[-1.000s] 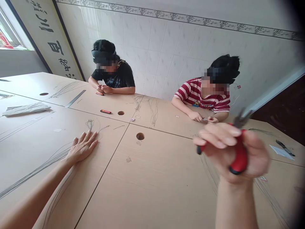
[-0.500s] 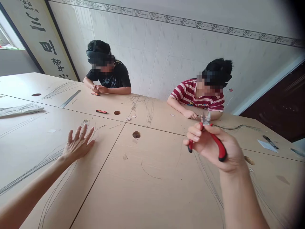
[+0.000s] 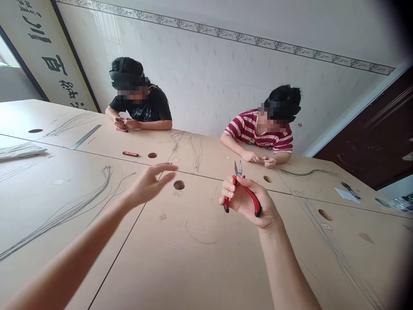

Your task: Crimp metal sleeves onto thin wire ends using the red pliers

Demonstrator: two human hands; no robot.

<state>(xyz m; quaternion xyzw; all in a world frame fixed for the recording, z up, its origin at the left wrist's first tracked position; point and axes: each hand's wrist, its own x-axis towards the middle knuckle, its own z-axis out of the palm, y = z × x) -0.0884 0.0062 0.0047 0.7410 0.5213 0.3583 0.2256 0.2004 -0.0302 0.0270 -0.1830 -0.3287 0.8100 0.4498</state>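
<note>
My right hand is wrapped round needle-nose pliers with red and black handles. They are raised over the table, jaws pointing up and apart. Over the middle of the table, my left hand is open, thumb apart from the stretched fingers, holding nothing I can see. Its fingertips are beside a small white scrap, largely covered by them. A bundle of thin wires lies to the left of that hand. Between both hands, closer to me, there is a single curved wire.
Across the table two people sit, one in a black shirt, one in a striped shirt. A metal ruler, a red-and-black box cutter, a pen and more wires lie about. Round holes pierce the tabletop.
My left hand has lifted off the wire bundle and moved right, toward the small white scrap. The pliers have moved left and slightly down in view, still in my right hand.
</note>
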